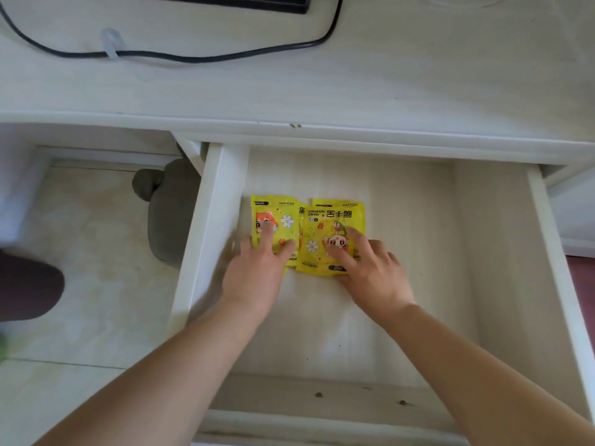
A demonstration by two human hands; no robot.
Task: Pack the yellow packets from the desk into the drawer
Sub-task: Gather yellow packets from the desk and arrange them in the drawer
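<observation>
Inside the open drawer [212, 220], the left packet [283, 217] and the right packet [335, 220], edges overlapping, are being pressed flat by the left hand [254, 272] and right hand [373, 272], fingers outstretched and grasping nothing, probably to square them neatly.

Both hands lie flat on two yellow packets on the floor of the open drawer [209, 220]. The left hand [254, 275] presses straight fingers on the left packet [285, 217]. The right hand [376, 275], just beside it, rests spread fingers on the right packet [325, 228], whose edge overlaps the left one between the two hands. Beyond the fingertips runs the white desk [386, 85] with a black cable [193, 57]. Outside the drawer wall, left of the left hand, a grey object [170, 214] sits on the floor.
</observation>
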